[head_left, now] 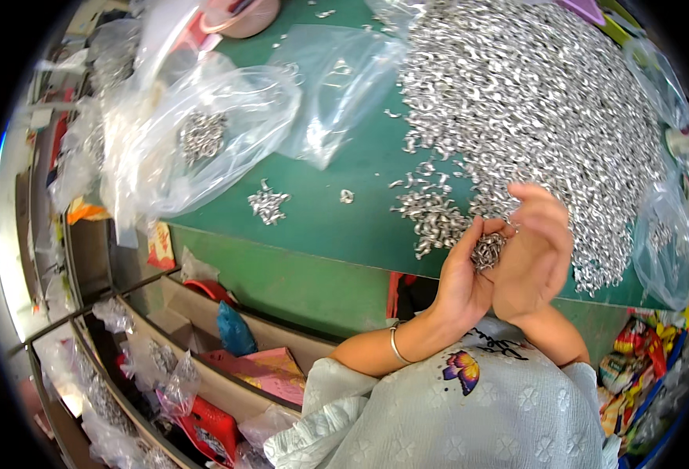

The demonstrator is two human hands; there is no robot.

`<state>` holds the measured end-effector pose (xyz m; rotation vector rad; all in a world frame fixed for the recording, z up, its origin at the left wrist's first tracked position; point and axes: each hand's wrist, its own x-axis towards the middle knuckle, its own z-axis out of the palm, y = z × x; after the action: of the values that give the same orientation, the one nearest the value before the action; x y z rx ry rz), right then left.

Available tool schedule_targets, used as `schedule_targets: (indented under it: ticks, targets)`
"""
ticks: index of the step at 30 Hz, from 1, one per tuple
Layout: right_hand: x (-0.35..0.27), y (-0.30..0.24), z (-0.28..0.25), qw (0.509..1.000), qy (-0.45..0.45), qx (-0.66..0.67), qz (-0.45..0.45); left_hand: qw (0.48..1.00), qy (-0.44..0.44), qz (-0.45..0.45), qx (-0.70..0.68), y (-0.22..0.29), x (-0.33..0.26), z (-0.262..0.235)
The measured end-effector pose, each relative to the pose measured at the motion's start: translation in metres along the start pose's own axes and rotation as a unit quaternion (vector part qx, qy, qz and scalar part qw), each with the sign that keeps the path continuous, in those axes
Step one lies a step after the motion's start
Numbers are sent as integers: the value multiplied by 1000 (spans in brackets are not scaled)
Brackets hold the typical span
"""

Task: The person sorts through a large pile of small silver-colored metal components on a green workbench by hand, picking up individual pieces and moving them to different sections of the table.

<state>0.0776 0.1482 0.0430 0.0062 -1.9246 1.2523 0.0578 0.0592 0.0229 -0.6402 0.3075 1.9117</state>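
Nearest, at the near edge of the green table [337, 219], the left hand [460, 275] and the right hand [534, 254] are cupping together, fingers half curled, and they are holding between the palms a small bunch of silver metal pieces [488, 250]. A thin bracelet [396, 344] is sitting on the left wrist. Just beyond the hands, a big heap of the same metal pieces [532, 102] is covering the right and far part of the table, not in any container. To the left, a tiny loose cluster [267, 205] is lying on the bare green surface. Farther left, a clear plastic bag [204, 141] is holding a small handful of pieces inside. Beside it, toward the middle, another clear bag [337, 86] is lying almost empty. At the far edge a pink tape roll [243, 16] is resting.
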Motion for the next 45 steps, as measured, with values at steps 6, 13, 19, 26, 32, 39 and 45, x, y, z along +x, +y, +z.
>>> schedule_targets:
  ticks: [6, 13, 19, 26, 32, 39, 45]
  targets:
    - [2, -9, -7, 997, -14, 64, -25, 973, -15, 228, 44, 66, -35, -10]
    - [-8, -7, -16, 984, -73, 97, 133, 694, 179, 673, 186, 215, -52, -47]
    - [-18, 1, -19, 974, -102, 64, 191, 555, 263, 661, 431, 252, -39, -70]
    - [-30, 8, -30, 960, -110, 36, 254, 526, 198, 577, 592, 241, -44, -68]
    - [-21, 7, -57, 954, -126, -127, 240, 356, 142, 566, 730, 249, -49, -73]
    - [-21, 3, -80, 919, -203, -272, 201, 248, 260, 450, 818, 231, -60, -72]
    - [-23, 7, -46, 932, -227, -250, 136, 235, 265, 634, 687, 213, -57, -66]
